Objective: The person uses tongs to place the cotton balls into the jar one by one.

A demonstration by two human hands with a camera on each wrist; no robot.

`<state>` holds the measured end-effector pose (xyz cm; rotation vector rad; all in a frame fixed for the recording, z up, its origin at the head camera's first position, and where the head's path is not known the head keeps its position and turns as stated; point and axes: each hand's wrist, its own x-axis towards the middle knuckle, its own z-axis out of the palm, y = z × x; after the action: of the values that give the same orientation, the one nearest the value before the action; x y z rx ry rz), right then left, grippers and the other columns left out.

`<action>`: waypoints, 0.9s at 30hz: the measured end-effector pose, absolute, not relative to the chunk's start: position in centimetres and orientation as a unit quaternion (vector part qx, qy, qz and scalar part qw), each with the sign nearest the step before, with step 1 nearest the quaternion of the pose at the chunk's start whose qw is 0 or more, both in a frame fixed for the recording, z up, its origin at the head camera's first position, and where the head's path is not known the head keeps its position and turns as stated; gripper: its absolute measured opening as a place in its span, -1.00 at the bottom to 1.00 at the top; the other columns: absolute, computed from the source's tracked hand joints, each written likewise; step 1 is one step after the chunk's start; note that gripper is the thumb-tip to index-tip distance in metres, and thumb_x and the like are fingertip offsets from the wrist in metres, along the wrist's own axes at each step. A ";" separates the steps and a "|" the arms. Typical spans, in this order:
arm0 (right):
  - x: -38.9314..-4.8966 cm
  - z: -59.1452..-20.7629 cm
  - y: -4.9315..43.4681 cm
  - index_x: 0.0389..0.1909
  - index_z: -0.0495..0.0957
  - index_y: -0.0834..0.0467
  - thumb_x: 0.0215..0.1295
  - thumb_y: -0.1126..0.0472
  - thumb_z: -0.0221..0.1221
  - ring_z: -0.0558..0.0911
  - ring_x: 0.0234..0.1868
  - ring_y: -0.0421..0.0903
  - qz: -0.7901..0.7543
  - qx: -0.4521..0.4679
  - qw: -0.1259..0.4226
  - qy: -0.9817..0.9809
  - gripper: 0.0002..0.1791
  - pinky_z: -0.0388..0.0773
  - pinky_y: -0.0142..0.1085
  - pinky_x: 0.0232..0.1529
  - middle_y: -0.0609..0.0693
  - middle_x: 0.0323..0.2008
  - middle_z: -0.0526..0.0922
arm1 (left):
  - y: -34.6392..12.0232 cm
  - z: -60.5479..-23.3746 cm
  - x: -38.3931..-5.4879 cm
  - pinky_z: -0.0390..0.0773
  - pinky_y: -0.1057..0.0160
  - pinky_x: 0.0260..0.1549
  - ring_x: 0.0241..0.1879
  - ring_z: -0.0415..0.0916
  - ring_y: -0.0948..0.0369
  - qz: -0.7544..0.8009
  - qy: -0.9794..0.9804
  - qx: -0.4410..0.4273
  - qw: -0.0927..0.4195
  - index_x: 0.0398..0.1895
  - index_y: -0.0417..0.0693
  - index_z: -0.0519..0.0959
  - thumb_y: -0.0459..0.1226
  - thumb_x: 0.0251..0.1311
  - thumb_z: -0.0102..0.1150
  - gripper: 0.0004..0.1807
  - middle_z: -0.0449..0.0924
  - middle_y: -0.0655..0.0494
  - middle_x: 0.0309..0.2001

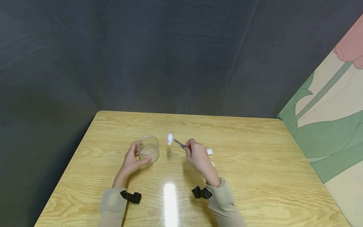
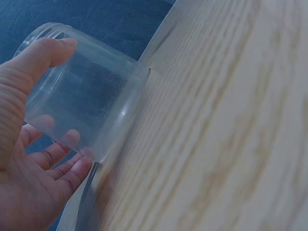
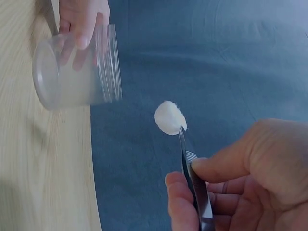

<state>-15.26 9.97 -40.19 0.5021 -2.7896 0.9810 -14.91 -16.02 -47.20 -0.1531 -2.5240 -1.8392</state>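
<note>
A clear plastic jar (image 1: 148,148) without a lid stands at the left of the table, its open mouth upward. My left hand (image 1: 134,161) holds it from the side, with the thumb (image 2: 50,50) on the near wall and the fingers round the other side. In my right hand (image 1: 198,156) I pinch metal tweezers (image 3: 195,185) between thumb and fingers. The tweezer tips grip a white cotton ball (image 3: 169,118), held in the air to the right of the jar and apart from it. No cotton shows inside the jar.
More white cotton pieces (image 1: 209,151) lie on the wooden table (image 1: 255,164), partly hidden behind my right hand. A dark cloth (image 1: 170,63) hangs beyond the table's far edge. A patterned curtain (image 1: 334,135) hangs at the right.
</note>
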 end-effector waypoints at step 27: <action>-15.6 -40.3 6.6 -0.36 0.47 0.30 0.26 0.40 0.09 0.41 -0.66 -0.21 0.329 0.195 0.059 -0.922 -0.97 0.32 -0.43 -0.67 0.04 -0.54 0.57 | -16.0 -47.1 -15.0 0.31 -0.13 0.04 0.09 0.29 -0.24 -0.589 -0.806 -0.054 0.013 0.30 -0.39 0.15 -0.46 -0.11 0.41 -0.12 0.28 -0.39 0.18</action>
<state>-15.56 6.63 -40.33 0.5902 -2.7935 0.9953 -15.01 -15.96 -47.06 -0.1688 -2.5119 -1.8344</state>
